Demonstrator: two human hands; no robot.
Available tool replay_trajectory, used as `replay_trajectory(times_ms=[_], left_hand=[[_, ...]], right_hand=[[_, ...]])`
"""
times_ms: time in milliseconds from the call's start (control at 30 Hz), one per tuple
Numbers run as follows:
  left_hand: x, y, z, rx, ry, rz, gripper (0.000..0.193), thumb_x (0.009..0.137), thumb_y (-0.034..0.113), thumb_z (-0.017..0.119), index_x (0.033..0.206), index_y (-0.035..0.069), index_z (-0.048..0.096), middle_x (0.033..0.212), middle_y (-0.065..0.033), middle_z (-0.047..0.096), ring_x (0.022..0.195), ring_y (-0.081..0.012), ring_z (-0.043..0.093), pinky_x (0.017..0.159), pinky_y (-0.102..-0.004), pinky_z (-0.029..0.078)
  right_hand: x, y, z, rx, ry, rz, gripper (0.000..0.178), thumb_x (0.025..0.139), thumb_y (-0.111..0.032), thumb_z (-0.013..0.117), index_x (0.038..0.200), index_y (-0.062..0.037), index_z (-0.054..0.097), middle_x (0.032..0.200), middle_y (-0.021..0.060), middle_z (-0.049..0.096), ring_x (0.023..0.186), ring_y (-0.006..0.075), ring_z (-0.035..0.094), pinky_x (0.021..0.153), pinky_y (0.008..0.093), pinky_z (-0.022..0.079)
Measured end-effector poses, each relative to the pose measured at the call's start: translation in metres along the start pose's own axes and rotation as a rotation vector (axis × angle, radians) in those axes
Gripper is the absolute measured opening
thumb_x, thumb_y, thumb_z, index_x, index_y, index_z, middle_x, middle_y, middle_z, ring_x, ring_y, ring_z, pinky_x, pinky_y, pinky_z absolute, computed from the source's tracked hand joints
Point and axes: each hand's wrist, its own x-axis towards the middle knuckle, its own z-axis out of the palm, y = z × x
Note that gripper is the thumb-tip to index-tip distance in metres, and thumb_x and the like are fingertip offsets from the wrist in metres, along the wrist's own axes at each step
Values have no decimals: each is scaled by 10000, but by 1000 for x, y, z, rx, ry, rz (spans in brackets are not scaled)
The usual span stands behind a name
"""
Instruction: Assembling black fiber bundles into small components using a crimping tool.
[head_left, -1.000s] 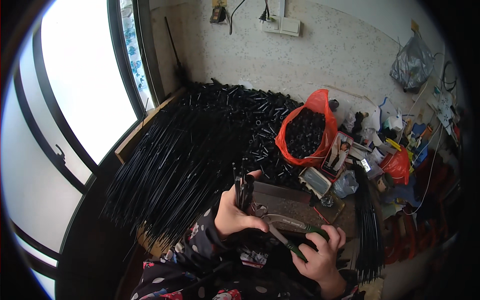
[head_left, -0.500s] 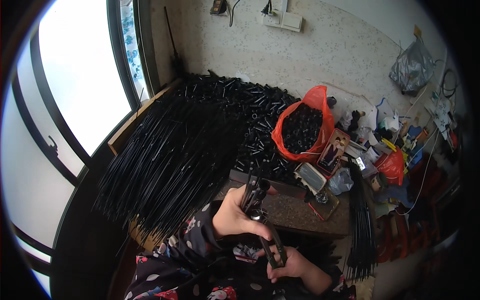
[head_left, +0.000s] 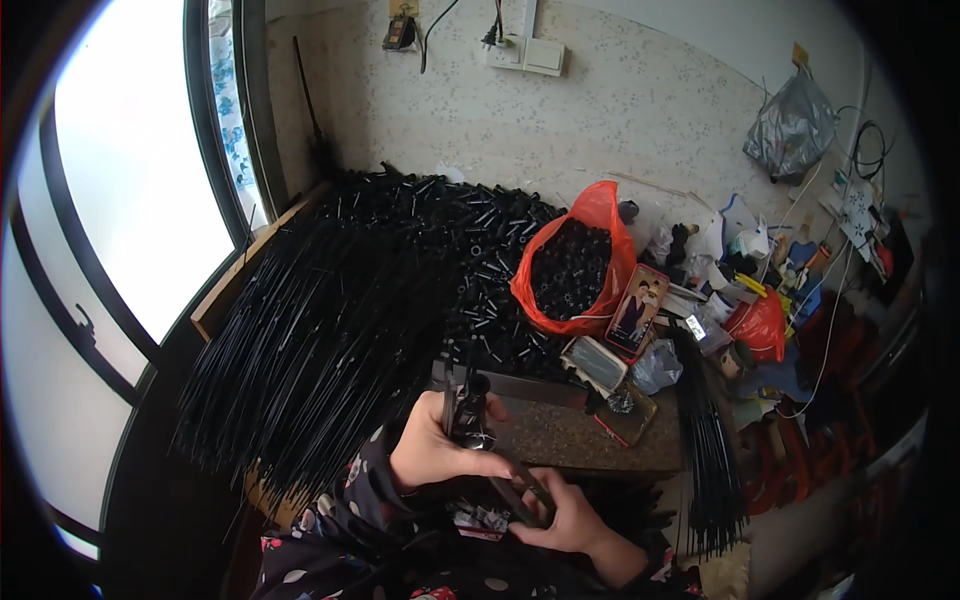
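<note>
My left hand (head_left: 432, 447), in front of the bench's near edge, is closed around a short black tube (head_left: 479, 386) and a few thin black rods, standing roughly upright. At its thumb, the metal head of a pair of pliers (head_left: 537, 494) meets the lower end of these parts. My right hand (head_left: 572, 518) grips the dark handles of the pliers, lower and to the right. The left hand and thumb partly hide the jaws, so what they bite on cannot be made out. Below the hands is a small open box (head_left: 480, 522) with light-coloured bits in it.
Long black rods (head_left: 300, 350) lie heaped at left, short black tubes (head_left: 490, 235) behind. A red plastic bag (head_left: 525, 285) holds more tubes. Beside it are a phone (head_left: 638, 310), a clear-lidded box (head_left: 594, 366) and clutter. Another rod bundle (head_left: 710, 460) hangs at right.
The whole view has shifted, so the bench appears further left and lower. My right hand has closed in on the handles and come slightly nearer the left hand, which keeps its hold.
</note>
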Motion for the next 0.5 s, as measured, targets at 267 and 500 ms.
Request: replay_trajectory(times_ms=[267,500], left_hand=[[-1,-7,-5,-113,-124,56,627,479,299,884,938,4,576,837,-17,585,754,-89,527,680,-236,429],[2,0,-4,114,-2,86,616,471,342,882,891,10,579,742,0,556,649,-70,497,565,-215,399]], right_hand=[[-23,7,-9,1076,-552,337,232,835,-93,593,979,80,536,709,102,615,576,161,604,534,276,497],[2,0,-7,-403,376,-255,456,666,-6,661,1071,26,453,796,114,560,600,192,552,557,293,451]])
